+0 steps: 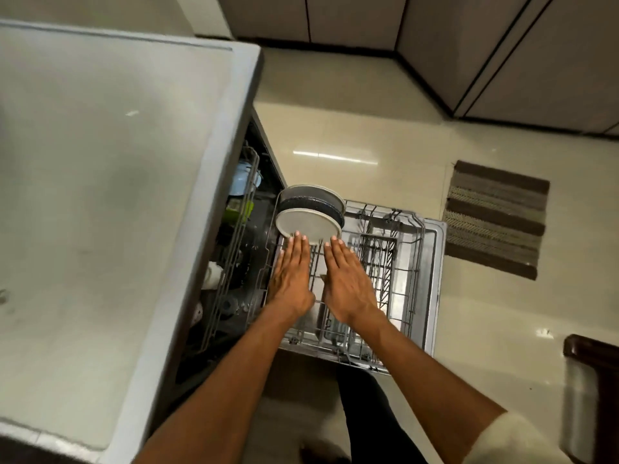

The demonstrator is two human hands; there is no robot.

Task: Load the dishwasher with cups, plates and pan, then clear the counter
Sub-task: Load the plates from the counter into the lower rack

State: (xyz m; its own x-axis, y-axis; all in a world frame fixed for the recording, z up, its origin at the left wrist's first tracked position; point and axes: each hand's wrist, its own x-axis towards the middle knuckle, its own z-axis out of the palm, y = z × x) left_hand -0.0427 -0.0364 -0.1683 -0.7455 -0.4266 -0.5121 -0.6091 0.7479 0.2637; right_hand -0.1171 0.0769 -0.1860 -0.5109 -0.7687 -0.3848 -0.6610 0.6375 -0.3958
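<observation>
My left hand (290, 276) and right hand (348, 279) lie flat, fingers straight, fingertips at the rim of one pale round plate (306, 227) standing in the pulled-out grey wire lower rack (398, 272). One dark pan (313, 200) stands behind it. Cups in the upper rack (239, 229) are half hidden under the grey bench (110, 169); one striped brown mat (495, 219) lies on the floor.

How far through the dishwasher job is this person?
Partly through. Done: a pan and plate stand in the pulled-out lower rack, cups sit in the upper one. In hand: both hands, left and right, flat, fingers at the plate's edge. Left: most rack slots are unfilled; the counter looks bare.
</observation>
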